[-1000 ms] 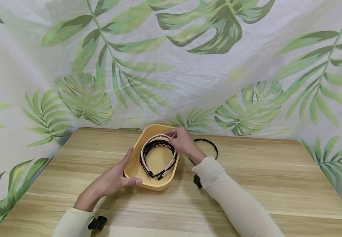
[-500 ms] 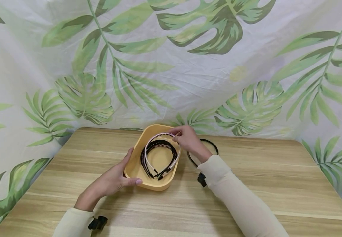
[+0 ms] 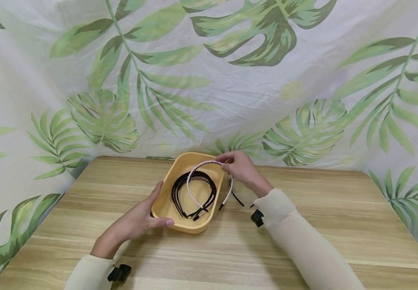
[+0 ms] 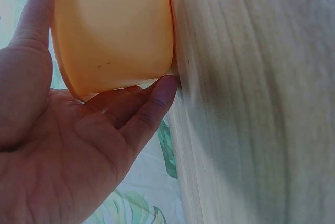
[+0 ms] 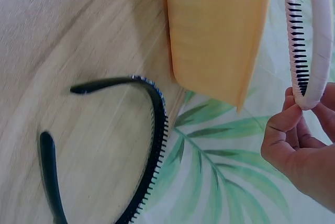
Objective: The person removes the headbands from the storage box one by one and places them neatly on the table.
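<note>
My left hand (image 3: 138, 217) grips a yellow-orange plastic bin (image 3: 191, 230) at its near left corner, thumb over the rim and fingers along the outer side. In the left wrist view those fingers press the wall of the bin (image 4: 115, 30) close to the tabletop. Between thumb and fingers, my right hand (image 3: 241, 168) pinches a pale pink headband (image 3: 199, 164) with dark inner teeth. This headband hangs partly over the bin and partly past its right rim. Inside the bin lie several mostly black headbands (image 3: 175, 197), overlapping one another.
On the wooden table (image 3: 303, 225), right of the bin, lies a black toothed headband (image 5: 157, 130), partly hidden by my right hand in the head view. A leaf-print cloth (image 3: 230, 100) hangs behind the table's far edge. Each wrist carries a small black device (image 3: 119, 273).
My right hand has moved right, lifting the pale pink headband off the black ones and partly across the bin's right rim. My left hand and the bin have stayed put.
</note>
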Demonstrator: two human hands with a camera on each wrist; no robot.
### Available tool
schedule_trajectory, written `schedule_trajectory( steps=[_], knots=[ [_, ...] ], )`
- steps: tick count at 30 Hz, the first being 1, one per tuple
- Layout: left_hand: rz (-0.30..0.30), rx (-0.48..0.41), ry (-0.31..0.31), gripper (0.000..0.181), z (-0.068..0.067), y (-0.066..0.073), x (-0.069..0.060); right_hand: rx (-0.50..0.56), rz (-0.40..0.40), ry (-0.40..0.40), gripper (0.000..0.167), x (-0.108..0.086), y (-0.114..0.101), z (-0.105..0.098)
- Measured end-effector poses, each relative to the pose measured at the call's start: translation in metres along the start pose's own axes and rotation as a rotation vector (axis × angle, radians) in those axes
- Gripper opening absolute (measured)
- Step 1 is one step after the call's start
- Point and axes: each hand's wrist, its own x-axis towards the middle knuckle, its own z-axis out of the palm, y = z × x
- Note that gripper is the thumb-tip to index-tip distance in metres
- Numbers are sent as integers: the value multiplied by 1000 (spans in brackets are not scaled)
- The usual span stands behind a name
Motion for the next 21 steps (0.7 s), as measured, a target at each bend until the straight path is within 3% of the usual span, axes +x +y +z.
schedule_trajectory(
  steps=[13,21],
  knots=[
    [6,22,6,131,0,0,0,-14,-19,26,31,-11,18,-31],
    [7,14,6,130,0,1,-1,-45,27,55,30,-20,38,-51]
  ],
)
